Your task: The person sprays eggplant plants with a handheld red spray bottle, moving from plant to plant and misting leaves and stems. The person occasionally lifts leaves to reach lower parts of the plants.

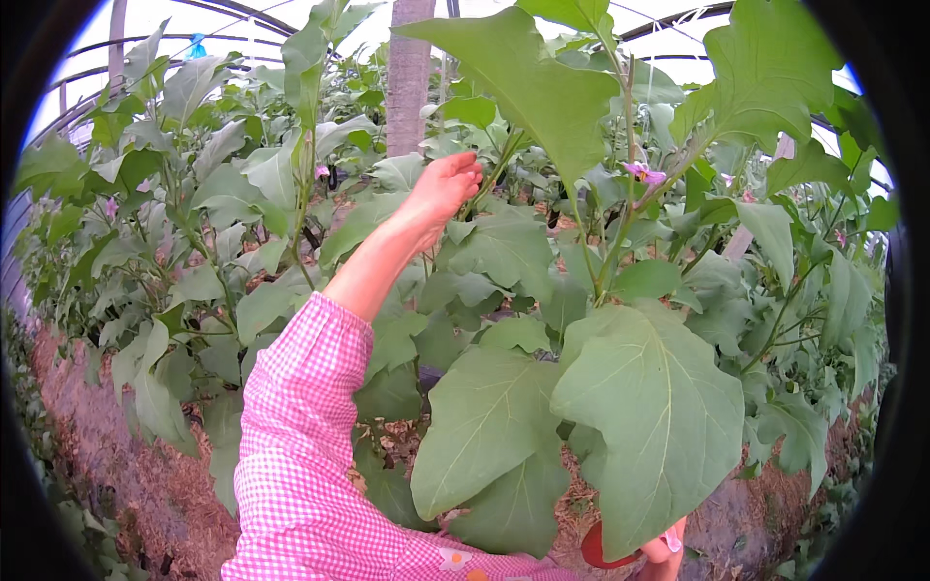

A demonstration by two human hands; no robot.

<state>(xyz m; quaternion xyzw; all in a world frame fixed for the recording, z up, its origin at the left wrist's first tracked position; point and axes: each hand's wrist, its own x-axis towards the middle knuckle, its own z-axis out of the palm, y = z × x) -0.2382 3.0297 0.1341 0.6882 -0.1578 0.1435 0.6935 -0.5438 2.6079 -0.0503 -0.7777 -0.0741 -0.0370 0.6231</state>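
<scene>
My left hand (445,190) is raised among the eggplant plants, its fingers curled beside a green eggplant stem (496,173). The thumb is hidden, so whether the fingers close around that stem is unclear. A pink checked sleeve (305,407) covers the arm to below the elbow. Low in the picture, my right hand (660,553) shows only in part behind a broad eggplant leaf (654,392). Its fingers are bent at the edge of a red object (601,546), mostly covered by the leaf. A purple eggplant flower (644,174) hangs on a stem to the right of my left hand.
A wooden post (409,80) rises behind the left hand. Dense eggplant foliage (218,189) stands on both sides. Strings (654,43) hang from the greenhouse's curved frame (247,16). Straw-strewn ground (138,443) runs along the lower left.
</scene>
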